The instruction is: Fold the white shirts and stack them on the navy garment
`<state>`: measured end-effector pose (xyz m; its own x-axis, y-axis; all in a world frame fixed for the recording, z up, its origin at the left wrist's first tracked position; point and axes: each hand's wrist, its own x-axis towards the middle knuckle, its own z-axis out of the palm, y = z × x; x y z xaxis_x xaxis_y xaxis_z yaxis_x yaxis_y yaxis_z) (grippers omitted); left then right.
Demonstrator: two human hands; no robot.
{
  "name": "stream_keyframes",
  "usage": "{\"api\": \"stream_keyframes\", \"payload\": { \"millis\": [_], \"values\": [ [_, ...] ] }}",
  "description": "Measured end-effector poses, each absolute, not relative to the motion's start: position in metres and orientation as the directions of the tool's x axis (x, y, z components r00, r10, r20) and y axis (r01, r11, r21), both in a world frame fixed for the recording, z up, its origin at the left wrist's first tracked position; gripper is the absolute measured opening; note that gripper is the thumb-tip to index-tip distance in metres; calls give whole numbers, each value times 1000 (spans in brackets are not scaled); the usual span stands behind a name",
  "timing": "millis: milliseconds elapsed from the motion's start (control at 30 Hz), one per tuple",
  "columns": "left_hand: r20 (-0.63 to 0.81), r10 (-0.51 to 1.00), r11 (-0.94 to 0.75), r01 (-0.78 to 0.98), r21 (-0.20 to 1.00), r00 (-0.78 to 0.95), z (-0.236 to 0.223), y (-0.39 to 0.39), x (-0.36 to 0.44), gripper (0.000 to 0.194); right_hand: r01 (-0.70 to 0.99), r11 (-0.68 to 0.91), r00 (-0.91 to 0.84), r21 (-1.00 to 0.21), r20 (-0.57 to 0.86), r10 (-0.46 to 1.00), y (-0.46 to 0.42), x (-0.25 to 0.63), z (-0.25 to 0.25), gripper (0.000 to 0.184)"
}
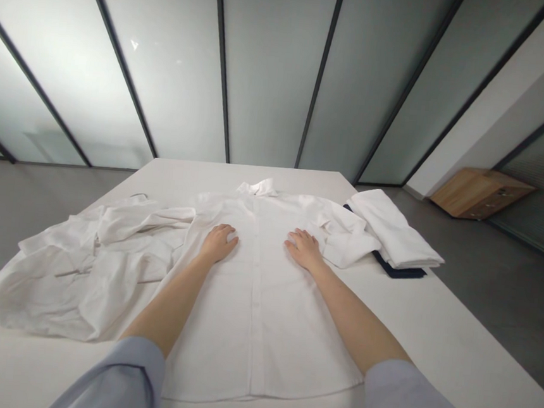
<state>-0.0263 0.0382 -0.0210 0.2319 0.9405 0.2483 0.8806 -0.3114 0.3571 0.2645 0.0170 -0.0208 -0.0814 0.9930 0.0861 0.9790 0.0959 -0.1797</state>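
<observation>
A white button-up shirt lies spread flat on the white table, collar at the far end, hem toward me. My left hand rests palm down on the shirt's chest left of the button placket, fingers lying flat. My right hand lies flat on the chest right of the placket, fingers stretched out. Neither hand holds anything. The shirt's right sleeve is folded in near the right hand.
A rumpled heap of white garments lies at the left of the table. At the far right sits a stack of folded white cloth over a dark navy piece. A wooden cabinet stands on the floor beyond.
</observation>
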Motion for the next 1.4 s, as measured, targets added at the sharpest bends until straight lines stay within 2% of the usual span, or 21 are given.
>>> {"api": "stream_keyframes", "payload": {
  "millis": [200, 367, 467, 567, 700, 833, 933, 1033, 1100, 1200, 1300, 1400],
  "values": [
    [224, 945, -304, 890, 340, 237, -20, 38, -26, 39, 957, 89, -25, -276, 227, 973, 20, 275, -16, 40],
    [225, 943, -308, 894, 325, 243, -17, 37, -25, 40, 957, 46, 64, -286, 365, 929, 22, 297, 5, 44],
    [216, 947, -298, 900, 319, 237, -15, 37, -24, 40, 977, 5, 78, -215, 378, 922, 18, 321, 19, 42],
    [215, 949, -291, 899, 326, 229, -16, 38, -24, 38, 993, -95, 116, -75, 348, 930, 10, 352, 24, 46],
    [219, 950, -289, 896, 336, 224, -17, 38, -23, 38, 976, -181, 150, 125, 220, 964, -5, 387, 17, 56],
    [216, 950, -289, 898, 332, 226, -16, 37, -23, 38, 950, -193, 184, 247, 61, 981, -11, 399, 16, 43],
    [209, 951, -287, 899, 331, 227, -17, 37, -23, 39, 950, -176, 177, 260, 18, 984, -9, 400, 29, 33],
    [207, 952, -283, 900, 330, 224, -18, 39, -24, 39, 975, -188, 155, 115, 252, 955, -1, 394, 53, 32],
    [210, 951, -287, 899, 332, 226, -19, 40, -24, 38, 991, -129, 128, -29, 441, 888, 7, 383, 71, 32],
    [236, 946, -299, 882, 366, 223, -20, 40, -24, 38, 979, 117, 5, -165, 598, 801, 19, 346, 92, 34],
    [303, 933, -328, 801, 500, 193, -18, 39, -23, 44, 883, 420, -220, -208, 607, 764, 25, 288, 95, 35],
    [314, 940, -328, 617, 715, 136, -16, 39, -24, 49, 733, 645, -482, -216, 504, 717, 18, 234, 78, 36]
  ]
}}
